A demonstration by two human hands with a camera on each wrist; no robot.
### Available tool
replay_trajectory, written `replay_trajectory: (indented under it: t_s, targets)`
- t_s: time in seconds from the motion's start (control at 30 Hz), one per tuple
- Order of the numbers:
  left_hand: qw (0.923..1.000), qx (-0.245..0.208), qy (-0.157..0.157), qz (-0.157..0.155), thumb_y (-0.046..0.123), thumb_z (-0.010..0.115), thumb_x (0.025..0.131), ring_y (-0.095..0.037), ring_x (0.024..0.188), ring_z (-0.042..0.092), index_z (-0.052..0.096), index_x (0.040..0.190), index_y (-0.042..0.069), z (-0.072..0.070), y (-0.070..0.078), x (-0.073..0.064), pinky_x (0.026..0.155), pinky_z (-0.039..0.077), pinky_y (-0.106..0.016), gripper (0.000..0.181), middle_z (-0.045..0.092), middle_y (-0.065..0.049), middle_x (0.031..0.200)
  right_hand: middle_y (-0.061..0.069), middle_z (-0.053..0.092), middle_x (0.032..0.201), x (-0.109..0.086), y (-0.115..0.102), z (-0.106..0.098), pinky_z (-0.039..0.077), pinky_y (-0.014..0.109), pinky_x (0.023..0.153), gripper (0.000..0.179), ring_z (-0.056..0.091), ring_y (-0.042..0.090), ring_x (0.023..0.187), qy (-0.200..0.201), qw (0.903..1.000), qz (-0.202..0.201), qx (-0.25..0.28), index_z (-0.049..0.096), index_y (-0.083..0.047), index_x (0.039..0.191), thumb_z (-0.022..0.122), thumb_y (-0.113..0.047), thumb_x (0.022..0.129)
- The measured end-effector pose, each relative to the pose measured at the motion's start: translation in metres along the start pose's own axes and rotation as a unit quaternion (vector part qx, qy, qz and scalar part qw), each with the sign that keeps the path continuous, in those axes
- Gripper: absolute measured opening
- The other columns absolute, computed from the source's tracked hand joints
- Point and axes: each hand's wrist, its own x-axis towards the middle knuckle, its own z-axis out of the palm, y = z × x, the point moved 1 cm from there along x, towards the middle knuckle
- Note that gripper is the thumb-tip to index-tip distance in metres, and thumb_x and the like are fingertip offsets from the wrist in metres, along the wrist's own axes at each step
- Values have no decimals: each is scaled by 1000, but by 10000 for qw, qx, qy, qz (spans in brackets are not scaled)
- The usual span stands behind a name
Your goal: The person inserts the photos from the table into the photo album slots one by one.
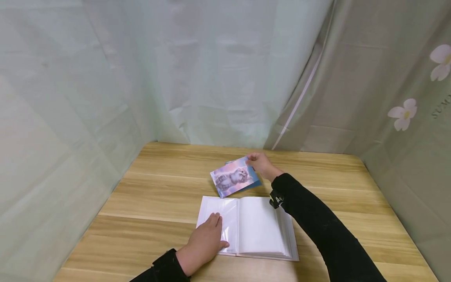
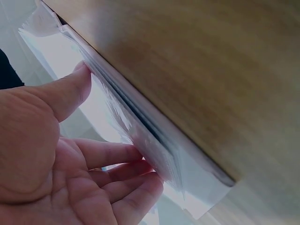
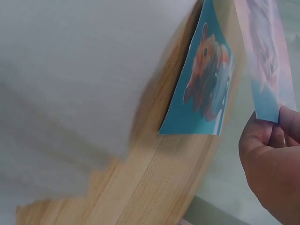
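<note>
A photo album (image 1: 260, 225) with white pages and clear sleeves lies spread out on the table. My left hand (image 1: 206, 241) rests on its left page, fingers extended and thumb near the inner fold. In the left wrist view, the thumb and fingertips touch the clear sleeve (image 2: 119, 110). Beyond the album, my right hand (image 1: 262, 164) pinches a corner of a pink and blue picture card (image 1: 229, 178) showing a fluffy kitten-like animal. That card is raised and tilted. Beneath it lies a teal card (image 3: 206, 89) with an orange furry animal, largely covered in the head view.
The wood-grain table (image 1: 148, 196) extends around the album on both sides. Pale curtains (image 1: 218, 78) hang along its back and sides, the right one (image 1: 370, 90) printed with flowers.
</note>
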Motion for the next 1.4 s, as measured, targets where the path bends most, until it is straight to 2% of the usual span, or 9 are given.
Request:
replay_trajectory:
  t_s: [0.1, 0.2, 0.4, 0.67, 0.87, 1.03, 1.2, 1.4]
  targets:
    - [10000, -14, -3, -3, 48, 73, 85, -36, 131, 51, 55, 133, -12, 0, 0, 0, 101, 50, -43, 79, 54, -24, 140, 19, 62, 123, 0, 0, -1, 49, 26, 75, 30, 56, 17, 92, -47, 10000, -30, 11, 60, 8, 129, 57, -2, 100]
    - [10000, -34, -5, -10, 48, 73, 85, -36, 131, 51, 55, 133, -12, 0, 0, -1, 101, 49, -43, 79, 54, -24, 140, 21, 61, 127, 0, 1, -2, 49, 26, 78, 31, 57, 18, 97, -87, 9999, 7, 50, 59, 8, 129, 57, -2, 100]
    - [10000, -78, -30, -33, 48, 73, 85, -36, 132, 51, 55, 134, -12, -1, 0, -1, 102, 49, -43, 79, 53, -25, 141, 22, 59, 129, 0, 2, -2, 50, 29, 83, 33, 56, 23, 104, -201, 9996, 21, -205, 59, 7, 131, 59, -3, 100]
    - [10000, -21, 37, -4, 49, 73, 84, -36, 131, 52, 55, 133, -12, 2, 0, -3, 100, 50, -43, 80, 54, -25, 140, 26, 58, 132, 3, 5, 2, 49, 36, 95, 34, 55, 33, 119, -421, 9966, -283, -656, 59, 10, 131, 59, -1, 99]
    - [9999, 5, 120, 1, 49, 73, 84, -36, 130, 52, 55, 133, -12, 4, 1, -5, 101, 49, -42, 81, 54, -25, 139, 26, 62, 126, 6, 7, 8, 51, 35, 92, 28, 58, 33, 113, -504, 9909, -618, -1086, 63, 12, 122, 61, 3, 96]
    - [9999, 74, 75, 16, 50, 72, 85, -35, 131, 51, 55, 134, -11, 4, 1, -5, 102, 49, -41, 80, 54, -24, 140, 26, 64, 123, 8, 6, 11, 53, 34, 89, 23, 61, 32, 111, -594, 9827, -920, -1497, 66, 11, 117, 59, 4, 96]
    - [10000, 64, 37, 27, 51, 72, 85, -35, 131, 52, 56, 134, -10, 4, 3, -4, 101, 49, -40, 80, 54, -23, 140, 26, 64, 125, 6, -4, 14, 52, 42, 96, 24, 60, 38, 118, -832, 9649, -1257, -2152, 67, 8, 119, 56, 2, 99]
    - [9999, 111, -2, 39, 50, 72, 85, -34, 131, 52, 56, 134, -10, 3, 2, -5, 101, 50, -40, 79, 54, -23, 140, 22, 61, 131, 5, -13, 22, 49, 41, 101, 28, 57, 35, 124, -1143, 9515, -1287, -2549, 64, 4, 127, 55, -2, 102]
